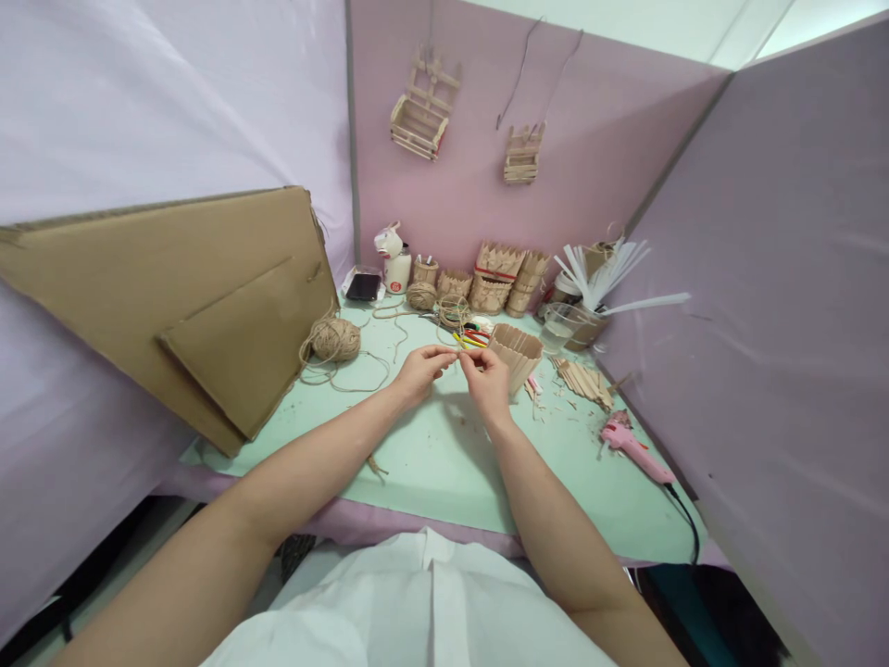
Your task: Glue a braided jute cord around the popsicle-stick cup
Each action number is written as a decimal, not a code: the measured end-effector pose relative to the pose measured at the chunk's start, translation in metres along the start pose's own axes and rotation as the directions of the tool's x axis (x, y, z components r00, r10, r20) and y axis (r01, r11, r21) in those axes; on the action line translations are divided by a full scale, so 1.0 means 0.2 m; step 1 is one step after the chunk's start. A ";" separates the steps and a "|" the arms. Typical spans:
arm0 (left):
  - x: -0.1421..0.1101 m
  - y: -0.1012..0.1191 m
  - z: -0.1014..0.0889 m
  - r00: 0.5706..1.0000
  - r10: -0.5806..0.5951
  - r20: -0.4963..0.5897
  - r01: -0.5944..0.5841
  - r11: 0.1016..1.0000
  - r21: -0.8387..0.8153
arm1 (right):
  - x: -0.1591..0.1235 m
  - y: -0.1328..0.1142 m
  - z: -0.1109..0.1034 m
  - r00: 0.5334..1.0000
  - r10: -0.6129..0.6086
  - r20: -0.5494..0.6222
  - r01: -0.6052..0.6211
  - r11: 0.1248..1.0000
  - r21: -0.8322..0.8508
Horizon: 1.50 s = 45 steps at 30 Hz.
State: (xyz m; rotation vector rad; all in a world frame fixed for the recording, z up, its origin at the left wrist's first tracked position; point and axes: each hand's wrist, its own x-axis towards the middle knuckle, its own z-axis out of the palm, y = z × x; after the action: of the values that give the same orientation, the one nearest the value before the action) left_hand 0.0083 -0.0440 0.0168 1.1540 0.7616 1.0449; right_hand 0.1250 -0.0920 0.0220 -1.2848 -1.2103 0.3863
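Observation:
My left hand (425, 371) and my right hand (484, 378) meet fingertip to fingertip above the middle of the table, both closed in a pinch. Between them is a thin piece of twine (459, 349), mostly covered by the fingers. Loose loops of twine (453, 311) lie just behind the fingertips. Beside my right hand stands a wooden-stick basket (518, 350), partly hidden by that hand. Pliers with red and yellow handles (473, 339) lie just beyond the hands. A twine ball (336, 340) rests to the left, its strands trailing across the table.
A pink glue gun (635, 446) lies at right near loose wooden sticks (584, 382). A clear cup (557, 326) stands before white glue sticks (603, 274). Several small stick baskets (490, 295) line the back. Cardboard (229, 306) leans at left. A phone (363, 287) lies behind.

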 end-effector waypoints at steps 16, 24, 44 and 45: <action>-0.03 0.02 0.01 0.989 -0.041 0.140 0.057 0.992 -0.113 | 0.00 -0.02 0.01 0.998 0.002 0.067 -0.004 0.999 0.039; -0.03 0.02 0.01 0.986 0.024 0.166 -0.031 0.999 0.043 | 0.00 -0.01 -0.01 0.997 -0.023 0.068 0.021 0.999 0.028; -0.03 0.02 -0.01 0.908 0.353 0.226 -0.415 0.682 0.601 | 0.02 0.02 -0.02 0.998 0.044 -0.034 -0.043 0.999 0.013; -0.03 0.02 -0.01 0.913 0.343 0.222 -0.405 0.685 0.606 | 0.03 0.03 -0.02 0.997 0.052 -0.058 -0.050 0.998 0.024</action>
State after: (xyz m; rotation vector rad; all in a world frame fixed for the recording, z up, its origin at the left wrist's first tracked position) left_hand 0.0040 -0.0487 0.0192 2.0145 0.8596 1.0827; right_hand 0.1330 -0.0880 0.0206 -1.3012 -1.1231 0.3955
